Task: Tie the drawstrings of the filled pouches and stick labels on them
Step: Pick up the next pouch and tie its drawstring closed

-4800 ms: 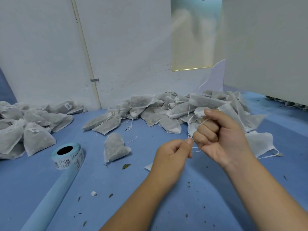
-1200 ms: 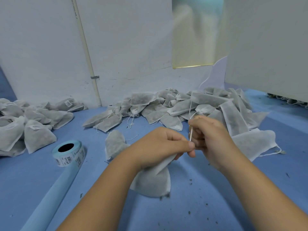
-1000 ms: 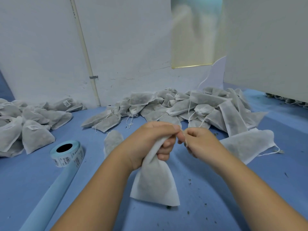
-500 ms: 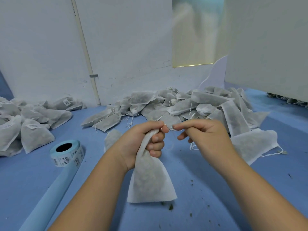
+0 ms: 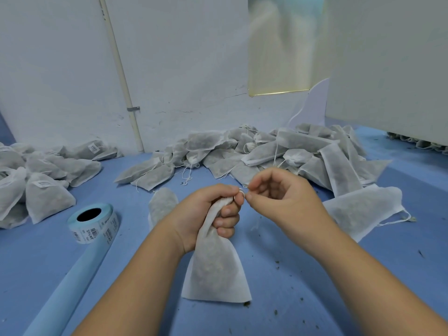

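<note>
Left hand [image 5: 208, 214] grips the bunched neck of the white non-woven filled pouch [image 5: 213, 270]; right hand [image 5: 278, 202], drawn back in, pinches its thin white drawstring [image 5: 241, 190]: knot likely forming, labelling to follow.

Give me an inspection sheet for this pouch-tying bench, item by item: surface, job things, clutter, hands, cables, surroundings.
Surface: blue mat, speckled with dark flakes.
Job's things: held pouch hangs from the left hand, drawstring at its neck; label roll on the left; unlabelled pile behind the hands; labelled pouches far left.
Clutter: blue backing strip trails from the roll toward the viewer.
Grippers: left hand grips the pouch neck; right hand pinches the drawstring.
Cables: nothing seen.
Surroundings: white wall with a pipe; white panel on the right.
</note>
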